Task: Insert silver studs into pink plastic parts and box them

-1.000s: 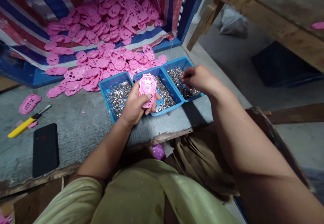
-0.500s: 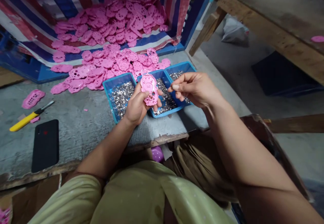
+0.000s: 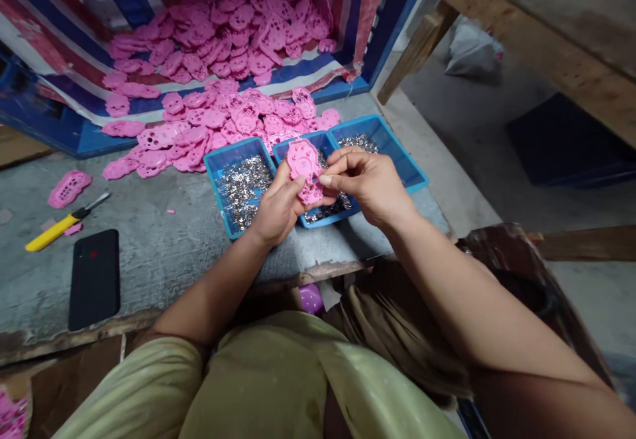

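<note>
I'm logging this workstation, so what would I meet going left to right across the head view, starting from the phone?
Black phone → tiny pink scrap → left blue tray of small metal pieces → held pink part → right hand → white bag.

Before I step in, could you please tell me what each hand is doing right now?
Left hand: closed, holding a pink piece.
Right hand: fingers curled at that piece's right side; whether they pinch anything cannot be told.
</note>
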`<action>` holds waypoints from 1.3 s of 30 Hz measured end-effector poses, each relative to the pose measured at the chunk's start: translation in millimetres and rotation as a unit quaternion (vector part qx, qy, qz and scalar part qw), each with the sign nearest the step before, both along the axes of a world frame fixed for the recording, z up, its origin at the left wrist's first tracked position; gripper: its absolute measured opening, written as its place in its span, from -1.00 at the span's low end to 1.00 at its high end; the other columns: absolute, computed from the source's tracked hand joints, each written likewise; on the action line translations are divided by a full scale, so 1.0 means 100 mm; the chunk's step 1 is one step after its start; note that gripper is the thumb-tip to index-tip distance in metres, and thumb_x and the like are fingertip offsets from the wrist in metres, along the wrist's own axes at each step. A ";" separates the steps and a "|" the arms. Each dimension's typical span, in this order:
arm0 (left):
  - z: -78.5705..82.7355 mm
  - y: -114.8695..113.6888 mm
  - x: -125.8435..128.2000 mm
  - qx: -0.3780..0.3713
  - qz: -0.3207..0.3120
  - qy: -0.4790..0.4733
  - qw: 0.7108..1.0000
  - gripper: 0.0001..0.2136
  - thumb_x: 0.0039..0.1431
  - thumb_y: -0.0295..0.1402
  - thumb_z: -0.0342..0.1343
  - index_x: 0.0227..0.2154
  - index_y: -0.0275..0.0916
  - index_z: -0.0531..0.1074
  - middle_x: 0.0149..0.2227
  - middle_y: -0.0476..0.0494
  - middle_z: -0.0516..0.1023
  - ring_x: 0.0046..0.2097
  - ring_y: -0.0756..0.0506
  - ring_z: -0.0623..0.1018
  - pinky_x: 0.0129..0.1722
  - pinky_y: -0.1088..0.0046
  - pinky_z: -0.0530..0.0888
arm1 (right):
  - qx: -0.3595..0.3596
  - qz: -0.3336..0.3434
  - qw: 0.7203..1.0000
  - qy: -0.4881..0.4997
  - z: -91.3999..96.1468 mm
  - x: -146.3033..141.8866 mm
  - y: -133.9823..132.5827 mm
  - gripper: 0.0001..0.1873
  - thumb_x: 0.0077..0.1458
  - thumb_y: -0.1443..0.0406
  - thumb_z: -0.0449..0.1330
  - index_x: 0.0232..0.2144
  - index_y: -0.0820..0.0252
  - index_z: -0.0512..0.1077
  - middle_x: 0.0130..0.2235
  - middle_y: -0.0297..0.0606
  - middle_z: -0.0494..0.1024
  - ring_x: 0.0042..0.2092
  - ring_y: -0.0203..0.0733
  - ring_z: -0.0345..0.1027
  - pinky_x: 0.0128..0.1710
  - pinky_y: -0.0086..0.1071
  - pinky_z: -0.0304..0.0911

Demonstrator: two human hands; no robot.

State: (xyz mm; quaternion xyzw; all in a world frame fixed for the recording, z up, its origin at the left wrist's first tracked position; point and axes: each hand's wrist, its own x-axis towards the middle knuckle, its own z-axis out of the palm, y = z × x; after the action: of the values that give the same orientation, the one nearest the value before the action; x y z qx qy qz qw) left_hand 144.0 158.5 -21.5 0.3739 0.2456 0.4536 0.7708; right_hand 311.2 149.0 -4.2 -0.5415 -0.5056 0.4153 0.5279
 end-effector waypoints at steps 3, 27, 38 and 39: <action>0.00 -0.01 0.00 -0.003 -0.002 -0.001 1.000 -0.29 0.24 -0.35 0.20 0.42 -0.01 0.12 0.20 -0.22 0.51 0.15 -0.28 0.58 0.13 0.05 0.63 | -0.007 -0.001 1.000 -0.004 0.00 -0.01 -0.01 -0.85 -0.19 0.31 0.50 -0.56 0.14 0.58 -0.26 -0.24 0.53 -0.08 -0.07 0.42 0.01 -0.11 0.38; 0.02 -0.05 0.04 -0.016 -0.016 0.004 1.000 -0.24 0.29 -0.37 0.12 0.48 0.06 -0.04 0.31 -0.21 0.44 0.27 -0.29 0.50 0.22 -0.01 0.54 | 0.005 0.001 0.997 -0.079 0.09 -0.07 -0.05 -0.87 -0.07 0.37 0.40 -0.59 0.17 0.55 -0.21 -0.22 0.53 -0.13 -0.13 0.42 0.02 -0.14 0.37; 0.01 -0.04 0.03 0.000 -0.027 0.019 0.999 -0.22 0.28 -0.36 0.13 0.49 0.04 -0.06 0.33 -0.22 0.41 0.24 -0.28 0.51 0.19 0.02 0.57 | -0.008 0.036 0.996 -0.079 0.08 -0.02 -0.03 -0.76 -0.07 0.22 0.45 -0.59 0.19 0.51 -0.26 -0.21 0.52 -0.21 -0.14 0.39 -0.05 -0.12 0.37; 0.01 -0.04 0.03 0.001 -0.030 0.019 0.999 -0.21 0.27 -0.35 0.13 0.49 0.04 -0.07 0.33 -0.22 0.41 0.22 -0.28 0.52 0.17 0.03 0.58 | -0.010 0.040 0.996 -0.080 0.09 -0.01 -0.03 -0.75 -0.07 0.20 0.46 -0.58 0.19 0.51 -0.26 -0.21 0.53 -0.21 -0.14 0.39 -0.04 -0.12 0.37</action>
State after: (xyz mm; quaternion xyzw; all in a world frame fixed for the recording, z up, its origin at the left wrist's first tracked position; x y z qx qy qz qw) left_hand 147.1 154.8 -20.5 0.3907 0.2487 0.4236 0.7785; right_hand 309.9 145.7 4.8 -0.5575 -0.5635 0.3965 0.4631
